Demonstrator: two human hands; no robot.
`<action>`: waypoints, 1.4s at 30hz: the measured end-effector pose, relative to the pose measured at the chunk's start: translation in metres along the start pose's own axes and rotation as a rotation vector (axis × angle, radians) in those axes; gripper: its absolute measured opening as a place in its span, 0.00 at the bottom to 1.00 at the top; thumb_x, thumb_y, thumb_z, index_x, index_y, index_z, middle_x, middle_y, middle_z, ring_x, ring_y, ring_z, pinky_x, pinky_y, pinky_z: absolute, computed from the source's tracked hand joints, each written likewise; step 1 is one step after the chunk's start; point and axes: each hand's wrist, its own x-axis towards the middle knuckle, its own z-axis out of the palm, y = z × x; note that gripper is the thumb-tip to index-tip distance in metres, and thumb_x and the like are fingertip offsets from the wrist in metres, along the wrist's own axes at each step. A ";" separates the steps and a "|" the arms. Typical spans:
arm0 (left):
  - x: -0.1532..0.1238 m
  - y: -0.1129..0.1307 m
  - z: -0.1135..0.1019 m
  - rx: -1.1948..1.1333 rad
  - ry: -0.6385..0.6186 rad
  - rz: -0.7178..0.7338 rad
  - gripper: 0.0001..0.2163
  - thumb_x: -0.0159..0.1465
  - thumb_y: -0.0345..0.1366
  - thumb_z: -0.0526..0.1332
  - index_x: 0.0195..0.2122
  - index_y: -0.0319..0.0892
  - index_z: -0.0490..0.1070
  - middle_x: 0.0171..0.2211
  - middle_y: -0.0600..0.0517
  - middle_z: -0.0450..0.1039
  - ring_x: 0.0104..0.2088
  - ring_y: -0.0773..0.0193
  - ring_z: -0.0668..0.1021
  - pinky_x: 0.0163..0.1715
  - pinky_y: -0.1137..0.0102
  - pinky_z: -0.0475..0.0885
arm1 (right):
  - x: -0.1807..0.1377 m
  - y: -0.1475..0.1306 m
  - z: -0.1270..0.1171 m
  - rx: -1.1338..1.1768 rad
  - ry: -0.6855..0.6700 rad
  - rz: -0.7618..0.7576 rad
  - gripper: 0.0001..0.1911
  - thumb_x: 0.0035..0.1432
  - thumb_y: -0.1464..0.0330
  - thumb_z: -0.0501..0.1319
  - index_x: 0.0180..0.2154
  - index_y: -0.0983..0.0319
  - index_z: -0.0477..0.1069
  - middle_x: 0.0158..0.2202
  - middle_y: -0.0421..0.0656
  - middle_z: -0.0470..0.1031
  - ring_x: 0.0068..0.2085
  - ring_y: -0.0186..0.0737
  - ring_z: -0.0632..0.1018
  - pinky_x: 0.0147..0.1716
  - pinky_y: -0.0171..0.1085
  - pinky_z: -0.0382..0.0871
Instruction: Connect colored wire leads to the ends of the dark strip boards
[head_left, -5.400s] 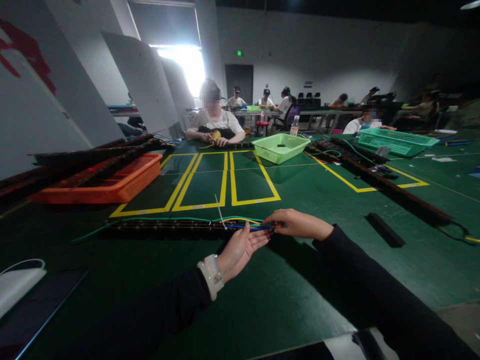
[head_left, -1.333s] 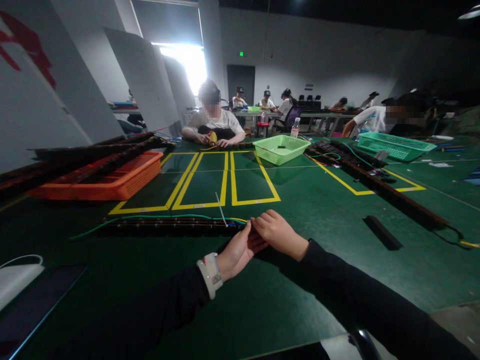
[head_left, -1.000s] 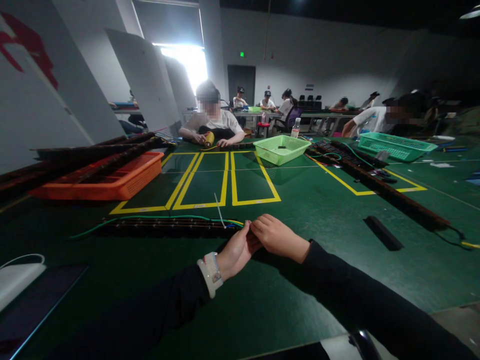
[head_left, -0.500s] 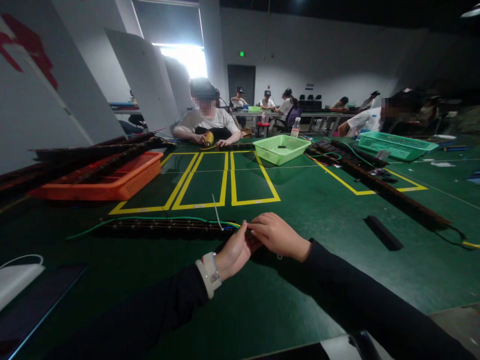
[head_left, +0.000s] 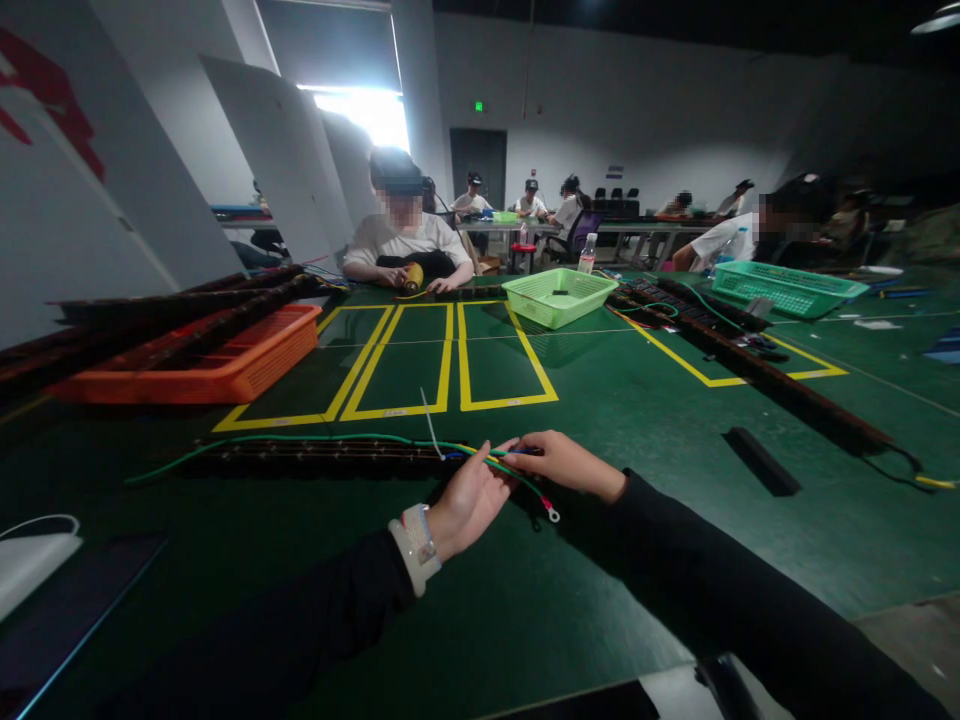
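A long dark strip assembly lies crosswise on the green table, with a green wire along its top. A white cable tie stands up near its right end. Green, yellow and blue wires run from that end into my hands. My left hand is closed around the wire bundle, thumb on top. Just right of it, my right hand pinches a blue wire. From between the hands, a green wire hangs out, ending in a red-sleeved ring terminal.
An orange basket with long dark strips stands left. A light green basket and a teal basket stand farther back. A short black bar and a long strip lie right. A co-worker sits opposite.
My right hand has shifted slightly right, and its fingers have uncovered the wires. The green wire's end with the ring terminal now shows below it. My left hand stays at the bundle.
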 end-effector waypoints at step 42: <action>0.005 -0.004 -0.005 0.022 0.038 0.085 0.12 0.66 0.34 0.51 0.38 0.34 0.72 0.40 0.44 0.74 0.45 0.61 0.74 0.50 0.64 0.65 | -0.012 -0.010 -0.007 -0.903 0.090 -0.578 0.14 0.60 0.68 0.54 0.47 0.65 0.65 0.37 0.46 0.71 0.37 0.40 0.71 0.37 0.38 0.60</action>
